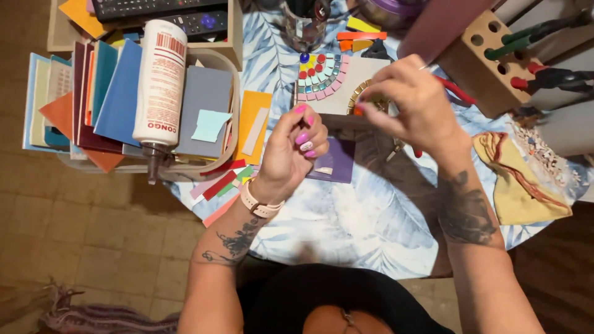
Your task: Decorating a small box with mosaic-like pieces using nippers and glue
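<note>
Left hand: your grip is curled together, empty.
Right hand: pinches red-handled nippers; steady them over the mosaic board.

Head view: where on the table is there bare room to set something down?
Bare tablecloth lies near the person, between the left hand and the yellow cloth. It is crowded around the mosaic board, tile basket and wooden tool block.

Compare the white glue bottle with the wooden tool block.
The glue bottle lies on its side across the basket of tiles, brown nozzle toward the person; the wooden tool block stands on the table. The bottle is round, white and smooth; the block is tan and boxy, with drilled holes holding tools. Neither hand touches either.
</note>
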